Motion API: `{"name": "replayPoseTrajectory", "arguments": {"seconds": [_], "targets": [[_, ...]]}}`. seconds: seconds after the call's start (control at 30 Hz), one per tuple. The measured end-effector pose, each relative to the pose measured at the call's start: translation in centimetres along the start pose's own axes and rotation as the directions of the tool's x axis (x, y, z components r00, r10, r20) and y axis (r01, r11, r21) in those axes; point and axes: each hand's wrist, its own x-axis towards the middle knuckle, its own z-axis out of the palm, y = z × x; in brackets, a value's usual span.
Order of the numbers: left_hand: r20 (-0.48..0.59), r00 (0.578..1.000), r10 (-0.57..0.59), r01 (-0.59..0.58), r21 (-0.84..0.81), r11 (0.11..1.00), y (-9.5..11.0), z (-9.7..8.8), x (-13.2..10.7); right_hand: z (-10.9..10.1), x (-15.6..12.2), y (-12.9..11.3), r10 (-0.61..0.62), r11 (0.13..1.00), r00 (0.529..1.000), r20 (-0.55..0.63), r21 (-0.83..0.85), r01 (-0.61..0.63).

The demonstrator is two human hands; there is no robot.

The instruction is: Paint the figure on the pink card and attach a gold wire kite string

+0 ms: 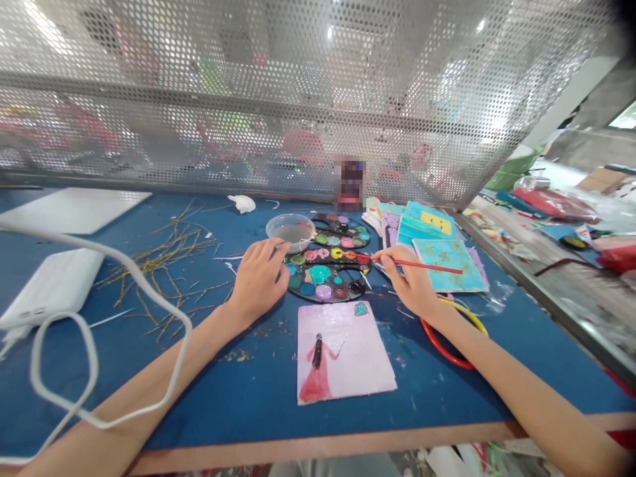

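The right hand (411, 285) is positioned to the right of the front palette (309, 273). Its fingers are closed in a narrow pinch on the brush (432, 267). The red handle extends to the right past the hand, near the cards (451, 265); the brush tip is at the yellow paint well in the upper row of the front palette.

The left hand (258, 278) is positioned at the left end of the front palette, palm down, with the fingers bent and close together. The fingertips are at the near side of the bowl (291, 232), which contains grey liquid. Whether these fingers grip the bowl or the palette cannot be told.

The rear palette (342, 230) is located directly behind the front palette, to the right of the bowl. The painting (355, 364) lies flat on the desk (209, 414), in front of the front palette and between the forearms. It shows a long-haired figure in a red dress, joined by a line to a turquoise shape at the upper right.

Red and yellow rings (447, 359) lie partly beneath the right forearm. Twigs (163, 262) are spread to the left of the left hand. A white cable (149, 291) loops across the left side of the view.
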Motion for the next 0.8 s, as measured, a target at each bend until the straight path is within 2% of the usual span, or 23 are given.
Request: {"name": "replayPoseTrajectory", "arguments": {"seconds": [0.4,0.53,0.7,0.8], "targets": [[0.028,1.0,-0.006,0.007,-0.024,1.0,0.04,-0.16,0.0,0.0,-0.15,0.3,0.03,0.999,1.0,-0.005,0.012,-0.03],[0.036,0.999,-0.02,0.021,-0.046,0.999,0.01,-0.16,0.02,0.0,-0.15,0.31,0.049,0.999,0.998,-0.041,0.023,-0.048],[0.03,0.999,-0.019,0.021,-0.066,0.998,-0.02,-0.05,0.02,-0.03,-0.09,0.42,0.073,0.997,0.997,0.0,0.028,-0.073],[0.036,0.999,-0.034,0.037,-0.085,0.996,0.0,-0.04,0.03,-0.08,-0.08,0.42,0.09,0.995,0.996,-0.017,0.037,-0.089]]}}
